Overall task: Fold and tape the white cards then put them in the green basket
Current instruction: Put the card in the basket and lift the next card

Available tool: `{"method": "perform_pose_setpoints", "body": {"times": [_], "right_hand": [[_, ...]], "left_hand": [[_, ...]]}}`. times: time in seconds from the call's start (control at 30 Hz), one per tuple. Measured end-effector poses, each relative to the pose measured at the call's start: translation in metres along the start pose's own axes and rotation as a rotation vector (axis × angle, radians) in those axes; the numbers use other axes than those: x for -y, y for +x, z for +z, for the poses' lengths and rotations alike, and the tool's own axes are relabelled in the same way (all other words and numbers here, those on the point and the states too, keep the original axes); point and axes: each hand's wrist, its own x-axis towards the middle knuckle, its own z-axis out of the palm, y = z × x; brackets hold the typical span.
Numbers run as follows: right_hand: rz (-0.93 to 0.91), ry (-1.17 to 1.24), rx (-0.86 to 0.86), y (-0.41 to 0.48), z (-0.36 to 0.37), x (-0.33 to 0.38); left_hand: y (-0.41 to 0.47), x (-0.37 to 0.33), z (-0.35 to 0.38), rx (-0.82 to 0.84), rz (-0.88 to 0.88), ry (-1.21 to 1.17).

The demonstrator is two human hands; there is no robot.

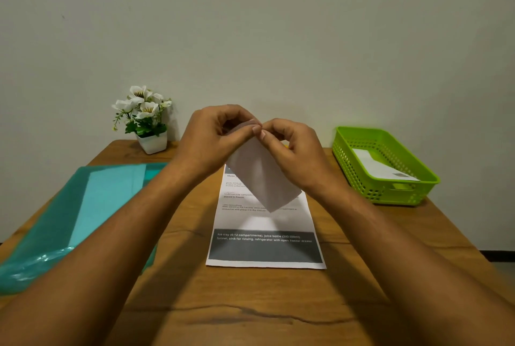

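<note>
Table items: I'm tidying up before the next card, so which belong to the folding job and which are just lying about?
Job: folded white card pinched by left hand and right hand; green basket holding a card.
Lying about: flower pot, teal plastic folder, printed sheet.

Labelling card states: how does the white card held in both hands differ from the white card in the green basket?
The white folded card in the hands is held in the air above the wooden table, tilted; the white card in the green perforated plastic basket lies flat. The left hand and right hand pinch the held card's top edge; nothing touches the basket card. Both are white paper.
</note>
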Motion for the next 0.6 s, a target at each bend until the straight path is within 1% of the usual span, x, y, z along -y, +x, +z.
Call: {"method": "perform_pose_setpoints", "body": {"times": [0.1,0.17,0.33,0.53,0.6], "right_hand": [[-0.022,0.009,0.002,-0.002,-0.001,0.001],[-0.026,-0.019,-0.002,-0.004,-0.003,-0.001],[0.051,-0.047,0.032,-0.018,-0.012,-0.024],[0.157,-0.051,0.039,-0.038,-0.026,-0.058],[0.195,-0.009,0.032,-0.041,-0.028,-0.065]], "left_hand": [[-0.001,-0.004,0.0,-0.076,0.03,0.013],[0.0,-0.004,-0.002,-0.13,0.027,-0.019],[0.002,-0.001,-0.015,-0.22,0.001,-0.129],[-0.004,0.015,-0.025,-0.332,-0.116,-0.28],[-0.007,0.022,-0.022,-0.348,-0.162,-0.32]]}}
